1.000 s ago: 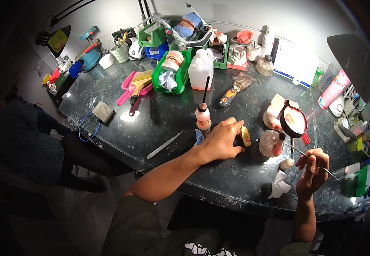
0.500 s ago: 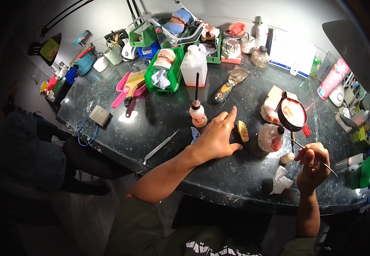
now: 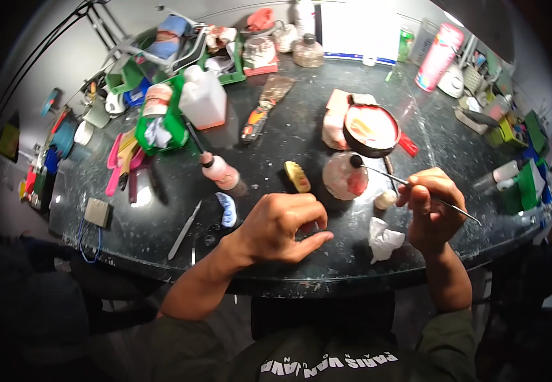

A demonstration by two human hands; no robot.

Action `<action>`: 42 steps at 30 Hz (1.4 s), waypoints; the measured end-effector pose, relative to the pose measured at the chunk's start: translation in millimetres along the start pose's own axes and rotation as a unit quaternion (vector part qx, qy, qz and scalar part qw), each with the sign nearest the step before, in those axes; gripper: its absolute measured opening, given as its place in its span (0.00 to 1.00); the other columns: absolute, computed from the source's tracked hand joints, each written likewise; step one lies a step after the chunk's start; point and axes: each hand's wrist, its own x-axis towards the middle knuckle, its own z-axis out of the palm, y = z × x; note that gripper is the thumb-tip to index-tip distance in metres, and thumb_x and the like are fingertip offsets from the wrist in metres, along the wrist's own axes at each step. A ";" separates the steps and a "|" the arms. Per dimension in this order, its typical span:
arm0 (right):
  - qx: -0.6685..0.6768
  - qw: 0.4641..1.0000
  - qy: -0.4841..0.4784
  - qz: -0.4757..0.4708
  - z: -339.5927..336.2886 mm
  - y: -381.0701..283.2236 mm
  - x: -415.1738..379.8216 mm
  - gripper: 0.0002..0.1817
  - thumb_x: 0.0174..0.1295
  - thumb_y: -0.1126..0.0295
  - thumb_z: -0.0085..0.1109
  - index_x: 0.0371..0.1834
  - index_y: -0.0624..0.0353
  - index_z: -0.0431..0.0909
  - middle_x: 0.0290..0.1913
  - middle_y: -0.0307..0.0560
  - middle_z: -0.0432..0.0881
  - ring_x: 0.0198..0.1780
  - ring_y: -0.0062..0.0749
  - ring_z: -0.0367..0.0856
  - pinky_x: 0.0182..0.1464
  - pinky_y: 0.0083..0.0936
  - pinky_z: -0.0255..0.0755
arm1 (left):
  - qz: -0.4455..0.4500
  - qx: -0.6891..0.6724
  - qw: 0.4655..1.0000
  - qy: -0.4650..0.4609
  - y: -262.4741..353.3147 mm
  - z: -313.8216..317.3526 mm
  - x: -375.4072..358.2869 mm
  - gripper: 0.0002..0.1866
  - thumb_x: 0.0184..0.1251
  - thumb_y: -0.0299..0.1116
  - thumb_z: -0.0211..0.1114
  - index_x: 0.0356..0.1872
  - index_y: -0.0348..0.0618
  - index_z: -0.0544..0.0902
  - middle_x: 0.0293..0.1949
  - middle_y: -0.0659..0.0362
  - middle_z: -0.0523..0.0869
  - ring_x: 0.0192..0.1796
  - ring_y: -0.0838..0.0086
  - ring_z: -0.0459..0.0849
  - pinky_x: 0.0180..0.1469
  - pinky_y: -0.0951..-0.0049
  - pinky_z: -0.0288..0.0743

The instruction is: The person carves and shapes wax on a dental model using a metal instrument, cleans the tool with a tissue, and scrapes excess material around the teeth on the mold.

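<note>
My left hand (image 3: 282,226) hovers near the table's front edge, fingers curled and thumb held apart, with nothing in it. Just beyond it lies a yellow dental arch piece (image 3: 298,177); a blue-and-white curved piece (image 3: 227,210) is to its left. In my right hand (image 3: 433,207) is a thin double-ended metal dental instrument (image 3: 449,205), pinched between thumb and fingers. Its far end reaches the dark top of a round glass burner-like jar (image 3: 344,177). A small cream-coloured knob (image 3: 385,200) and a crumpled white tissue (image 3: 385,240) lie by this hand.
Behind the jar stands a round pan of pinkish material (image 3: 372,130). A pink squeeze bottle (image 3: 220,172) with a long nozzle and a slim knife (image 3: 185,229) are at the left. Farther back are a scraper (image 3: 267,109), a plastic canister (image 3: 203,99) and green bins (image 3: 173,124).
The head view has swung right. My left hand has drawn back toward the front edge and curled its fingers, uncovering the blue-and-white piece. My right hand keeps the instrument at the jar's top.
</note>
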 end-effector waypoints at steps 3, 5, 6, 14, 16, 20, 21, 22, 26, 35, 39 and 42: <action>0.004 1.000 -0.010 -0.006 0.7 -1.1 2.6 0.06 0.70 0.74 0.66 0.43 0.66 0.81 0.32 0.50 0.86 0.28 0.27 0.85 0.31 0.23 0.79 | 0.032 -0.013 0.999 -0.038 4.1 12.1 0.2 0.12 0.54 0.27 0.80 0.37 0.42 0.86 0.29 0.58 0.83 0.28 0.67 0.84 0.28 0.71 0.77; -0.003 1.000 -0.017 -0.012 0.4 -2.0 3.4 0.06 0.70 0.74 0.66 0.43 0.66 0.81 0.32 0.50 0.86 0.28 0.27 0.85 0.31 0.23 0.79 | 0.074 -0.005 0.997 -0.032 8.3 22.3 0.9 0.15 0.53 0.27 0.79 0.43 0.43 0.87 0.34 0.58 0.84 0.31 0.66 0.85 0.31 0.69 0.80; -0.004 1.000 -0.007 -0.005 0.7 -1.7 1.9 0.06 0.68 0.74 0.67 0.42 0.65 0.82 0.33 0.50 0.87 0.28 0.27 0.85 0.32 0.22 0.78 | 0.088 -0.002 0.995 -0.041 12.2 26.1 1.0 0.18 0.53 0.27 0.78 0.47 0.44 0.88 0.39 0.57 0.84 0.32 0.65 0.85 0.33 0.69 0.81; -0.056 0.998 -0.035 -0.006 -3.9 -4.5 9.6 0.05 0.62 0.81 0.68 0.39 0.67 0.83 0.33 0.52 0.87 0.29 0.33 0.85 0.32 0.25 0.78 | 0.133 0.009 0.983 -0.126 31.3 55.8 3.6 0.31 0.49 0.34 0.80 0.60 0.49 0.84 0.66 0.53 0.78 0.62 0.58 0.77 0.61 0.58 0.74; -0.058 0.997 -0.040 -0.022 -3.9 -1.7 9.6 0.04 0.64 0.81 0.65 0.40 0.68 0.84 0.33 0.52 0.87 0.29 0.32 0.86 0.33 0.26 0.79 | 0.128 0.018 0.980 -0.152 33.2 55.6 4.4 0.33 0.51 0.36 0.79 0.62 0.51 0.83 0.72 0.50 0.73 0.69 0.54 0.73 0.66 0.53 0.69; -0.037 0.999 -0.037 -0.015 -7.5 1.9 8.1 0.02 0.66 0.81 0.63 0.39 0.69 0.84 0.34 0.52 0.87 0.30 0.30 0.86 0.34 0.25 0.79 | 0.087 0.057 0.974 -0.201 36.9 56.3 5.8 0.33 0.57 0.42 0.77 0.67 0.51 0.80 0.74 0.47 0.70 0.76 0.50 0.65 0.73 0.49 0.60; -0.020 0.999 -0.032 0.009 -7.2 1.3 7.1 0.02 0.66 0.80 0.64 0.39 0.69 0.84 0.34 0.51 0.87 0.31 0.30 0.86 0.34 0.26 0.79 | 0.083 0.057 0.973 -0.206 37.6 56.3 6.2 0.33 0.57 0.42 0.77 0.67 0.51 0.80 0.74 0.47 0.70 0.76 0.50 0.65 0.73 0.49 0.60; -0.004 0.999 -0.028 0.026 -7.0 -1.3 7.6 0.03 0.67 0.79 0.64 0.40 0.69 0.84 0.34 0.51 0.87 0.31 0.29 0.86 0.34 0.25 0.79 | 0.077 0.061 0.973 -0.209 37.8 55.9 6.7 0.34 0.57 0.42 0.77 0.67 0.51 0.80 0.74 0.47 0.70 0.76 0.50 0.65 0.73 0.49 0.60; 0.004 1.000 -0.011 0.029 -7.5 2.0 4.7 0.06 0.65 0.77 0.70 0.42 0.68 0.86 0.35 0.50 0.88 0.32 0.25 0.86 0.33 0.21 0.79 | 0.088 0.066 0.977 -0.185 37.9 55.4 8.3 0.33 0.59 0.42 0.75 0.68 0.51 0.78 0.75 0.47 0.68 0.76 0.51 0.65 0.72 0.50 0.60; 0.066 0.995 0.012 0.071 -2.5 2.5 4.1 0.05 0.69 0.76 0.67 0.42 0.68 0.86 0.34 0.47 0.88 0.32 0.21 0.87 0.32 0.18 0.79 | 0.117 0.107 0.962 -0.223 39.0 64.9 12.3 0.38 0.62 0.48 0.72 0.74 0.52 0.73 0.79 0.46 0.63 0.81 0.51 0.57 0.75 0.48 0.52; 0.114 0.989 0.034 0.085 2.9 6.8 0.9 0.06 0.70 0.76 0.66 0.42 0.69 0.85 0.34 0.46 0.87 0.30 0.21 0.86 0.31 0.18 0.80 | 0.104 0.104 0.962 -0.232 37.6 65.4 9.6 0.41 0.62 0.45 0.72 0.76 0.47 0.69 0.76 0.48 0.67 0.78 0.55 0.62 0.74 0.48 0.54; 0.094 0.991 0.025 0.091 1.5 5.5 0.0 0.08 0.72 0.75 0.63 0.44 0.71 0.83 0.35 0.51 0.87 0.30 0.24 0.86 0.32 0.19 0.80 | 0.102 0.109 0.965 -0.217 31.7 64.7 9.6 0.42 0.61 0.43 0.73 0.76 0.43 0.68 0.68 0.50 0.75 0.72 0.57 0.69 0.72 0.50 0.58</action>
